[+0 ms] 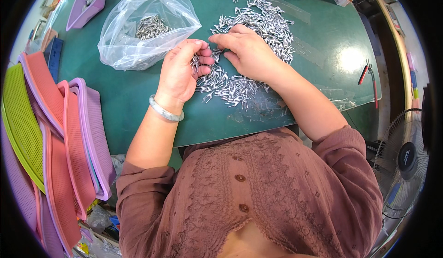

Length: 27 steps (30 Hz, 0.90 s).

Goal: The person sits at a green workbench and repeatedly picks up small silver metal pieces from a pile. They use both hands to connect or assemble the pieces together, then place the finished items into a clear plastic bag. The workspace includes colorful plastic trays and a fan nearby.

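A heap of small silvery forked metal pieces (272, 22) spreads over the green tabletop. My left hand (182, 69), with a pale bangle at its wrist, is curled palm-up around several of these pieces at the heap's left edge. My right hand (247, 50) rests over the middle of the heap, thumb and forefinger bent toward the left hand; whether a piece sits between those fingertips is hidden. Just beyond the left hand stands an open clear plastic bag (124, 45) with more metal pieces (152, 27) inside it.
Purple, pink and green perforated plastic baskets (69, 133) are stacked at the left. A purple tray (87, 4) lies at the far left. Red-handled pliers (374, 85) sit near the table's right edge. A black fan (401, 161) stands at the lower right.
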### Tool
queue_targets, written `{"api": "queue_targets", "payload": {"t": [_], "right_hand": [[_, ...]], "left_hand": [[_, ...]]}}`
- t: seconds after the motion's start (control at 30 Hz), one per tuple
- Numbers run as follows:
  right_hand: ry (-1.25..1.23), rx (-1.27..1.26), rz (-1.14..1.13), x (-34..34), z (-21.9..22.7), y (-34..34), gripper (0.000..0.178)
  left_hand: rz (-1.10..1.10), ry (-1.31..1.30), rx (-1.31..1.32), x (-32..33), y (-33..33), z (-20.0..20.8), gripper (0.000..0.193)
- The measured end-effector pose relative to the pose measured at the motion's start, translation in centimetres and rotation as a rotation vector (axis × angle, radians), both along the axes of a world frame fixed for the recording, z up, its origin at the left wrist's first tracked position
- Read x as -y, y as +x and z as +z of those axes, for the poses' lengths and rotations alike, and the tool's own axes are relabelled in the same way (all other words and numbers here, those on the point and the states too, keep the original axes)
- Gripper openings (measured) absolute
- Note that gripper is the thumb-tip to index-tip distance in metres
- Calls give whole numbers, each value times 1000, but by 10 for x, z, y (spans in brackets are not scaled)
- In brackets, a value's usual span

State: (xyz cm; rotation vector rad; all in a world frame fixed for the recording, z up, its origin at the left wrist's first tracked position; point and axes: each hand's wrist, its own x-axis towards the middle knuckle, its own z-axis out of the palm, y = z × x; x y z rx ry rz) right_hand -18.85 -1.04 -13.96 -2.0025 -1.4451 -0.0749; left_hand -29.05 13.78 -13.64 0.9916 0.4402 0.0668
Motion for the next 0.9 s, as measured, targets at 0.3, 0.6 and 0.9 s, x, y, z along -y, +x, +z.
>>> {"api": "queue_targets", "payload": {"t": [0.3, 0.6, 0.9], "right_hand": [[90, -487, -59, 5, 0, 2, 32], [148, -928, 91, 10, 7, 4, 34], [145, -1145, 61, 15, 20, 3, 36]], "left_hand": [[-52, 56, -7, 1, 1, -3, 8], [-119, 220, -8, 8, 0, -1, 5], [-87, 145, -28, 8, -2, 2, 7]]}}
